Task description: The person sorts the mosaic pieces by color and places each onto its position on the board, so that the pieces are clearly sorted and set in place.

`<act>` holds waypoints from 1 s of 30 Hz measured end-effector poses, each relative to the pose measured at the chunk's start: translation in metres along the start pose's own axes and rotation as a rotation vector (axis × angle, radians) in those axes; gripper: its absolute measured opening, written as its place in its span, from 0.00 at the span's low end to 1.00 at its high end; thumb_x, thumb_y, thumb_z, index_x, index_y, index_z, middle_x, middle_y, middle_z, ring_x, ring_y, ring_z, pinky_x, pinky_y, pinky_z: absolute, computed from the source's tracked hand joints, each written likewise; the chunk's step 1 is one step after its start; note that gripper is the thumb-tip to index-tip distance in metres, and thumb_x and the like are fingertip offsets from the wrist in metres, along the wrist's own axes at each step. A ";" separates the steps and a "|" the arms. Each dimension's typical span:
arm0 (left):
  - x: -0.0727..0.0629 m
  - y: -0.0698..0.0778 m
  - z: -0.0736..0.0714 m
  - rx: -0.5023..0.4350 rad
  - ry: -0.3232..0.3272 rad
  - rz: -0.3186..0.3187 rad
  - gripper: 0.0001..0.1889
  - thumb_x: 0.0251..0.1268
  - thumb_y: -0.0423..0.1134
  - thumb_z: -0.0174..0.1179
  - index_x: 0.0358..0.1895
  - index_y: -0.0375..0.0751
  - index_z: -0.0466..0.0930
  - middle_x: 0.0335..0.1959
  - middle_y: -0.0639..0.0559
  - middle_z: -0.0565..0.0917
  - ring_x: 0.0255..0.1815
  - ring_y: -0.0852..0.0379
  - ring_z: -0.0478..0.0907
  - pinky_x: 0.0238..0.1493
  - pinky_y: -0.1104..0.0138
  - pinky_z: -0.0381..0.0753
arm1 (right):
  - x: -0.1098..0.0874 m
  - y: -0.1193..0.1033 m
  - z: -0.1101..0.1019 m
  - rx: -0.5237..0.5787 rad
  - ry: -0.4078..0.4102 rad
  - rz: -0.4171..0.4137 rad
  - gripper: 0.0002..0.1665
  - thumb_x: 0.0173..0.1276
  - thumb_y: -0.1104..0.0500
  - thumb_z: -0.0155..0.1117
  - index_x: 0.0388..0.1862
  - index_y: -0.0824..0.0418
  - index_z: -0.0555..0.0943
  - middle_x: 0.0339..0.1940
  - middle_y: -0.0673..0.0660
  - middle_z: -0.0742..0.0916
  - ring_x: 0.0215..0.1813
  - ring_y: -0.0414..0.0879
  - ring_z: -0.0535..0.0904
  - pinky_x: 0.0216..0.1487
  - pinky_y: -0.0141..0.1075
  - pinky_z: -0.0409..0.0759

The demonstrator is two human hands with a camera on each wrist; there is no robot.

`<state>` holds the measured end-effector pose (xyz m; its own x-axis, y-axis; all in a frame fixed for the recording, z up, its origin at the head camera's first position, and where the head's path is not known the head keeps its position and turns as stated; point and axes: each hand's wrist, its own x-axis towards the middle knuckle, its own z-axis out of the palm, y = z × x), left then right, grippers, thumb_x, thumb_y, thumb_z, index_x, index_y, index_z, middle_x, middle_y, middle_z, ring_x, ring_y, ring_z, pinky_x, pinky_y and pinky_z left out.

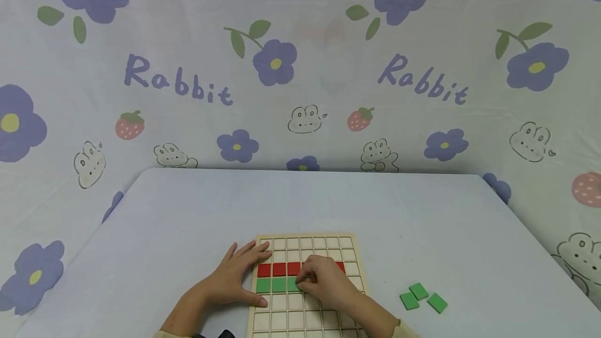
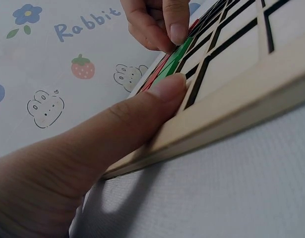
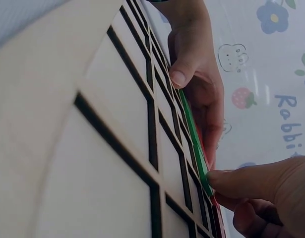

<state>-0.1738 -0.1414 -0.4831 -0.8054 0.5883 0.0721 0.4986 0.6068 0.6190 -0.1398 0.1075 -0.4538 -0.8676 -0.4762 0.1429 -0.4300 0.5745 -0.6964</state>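
A wooden grid board (image 1: 288, 320) lies on the table, with red square tiles (image 1: 279, 269) along one row and green square tiles (image 1: 264, 286) starting the row below. My left hand (image 1: 231, 278) rests spread on the board's left edge, its thumb (image 2: 162, 91) lying on the frame beside the green row. Over the third cell of that row, my right hand (image 1: 326, 281) pinches a green tile (image 1: 292, 284) at its right side between thumb (image 3: 231, 182) and curled fingers. That hand covers some of the red row and the cells behind it.
Three loose green tiles (image 1: 419, 291) lie on the white table (image 1: 188, 213) to the right of the board, two of them touching or nearly so. A small black object (image 1: 226, 334) shows at the bottom edge near the left wrist. Behind the table hangs a patterned cloth (image 1: 305, 82).
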 end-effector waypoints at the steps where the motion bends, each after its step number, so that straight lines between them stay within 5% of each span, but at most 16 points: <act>1: 0.000 0.000 0.000 0.000 -0.001 -0.001 0.50 0.34 0.64 0.71 0.66 0.50 0.65 0.73 0.53 0.60 0.76 0.44 0.46 0.71 0.42 0.29 | 0.000 0.000 0.000 -0.001 0.001 0.002 0.03 0.56 0.67 0.67 0.27 0.61 0.85 0.28 0.50 0.82 0.23 0.31 0.67 0.24 0.24 0.71; 10: 0.001 0.000 0.000 0.006 -0.008 -0.005 0.50 0.34 0.65 0.71 0.66 0.50 0.65 0.73 0.54 0.59 0.76 0.44 0.46 0.71 0.42 0.29 | -0.002 0.002 -0.009 0.121 -0.029 0.069 0.04 0.57 0.63 0.68 0.32 0.61 0.85 0.34 0.52 0.85 0.28 0.34 0.72 0.27 0.25 0.73; 16: 0.000 0.000 0.000 0.001 -0.003 0.001 0.50 0.34 0.64 0.72 0.66 0.49 0.66 0.73 0.53 0.60 0.76 0.43 0.47 0.71 0.41 0.29 | -0.002 0.005 -0.014 0.167 -0.036 0.074 0.07 0.56 0.62 0.69 0.35 0.63 0.85 0.35 0.55 0.86 0.24 0.34 0.66 0.24 0.24 0.68; 30: 0.000 -0.002 0.000 0.016 -0.001 0.010 0.50 0.34 0.64 0.72 0.67 0.49 0.65 0.73 0.52 0.60 0.76 0.43 0.46 0.71 0.41 0.30 | -0.018 0.006 -0.039 0.187 0.010 0.071 0.11 0.54 0.59 0.71 0.36 0.62 0.85 0.26 0.53 0.82 0.24 0.34 0.65 0.23 0.25 0.65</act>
<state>-0.1745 -0.1429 -0.4841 -0.7999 0.5951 0.0774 0.5119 0.6093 0.6056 -0.1372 0.1458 -0.4330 -0.8970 -0.4317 0.0947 -0.3143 0.4724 -0.8234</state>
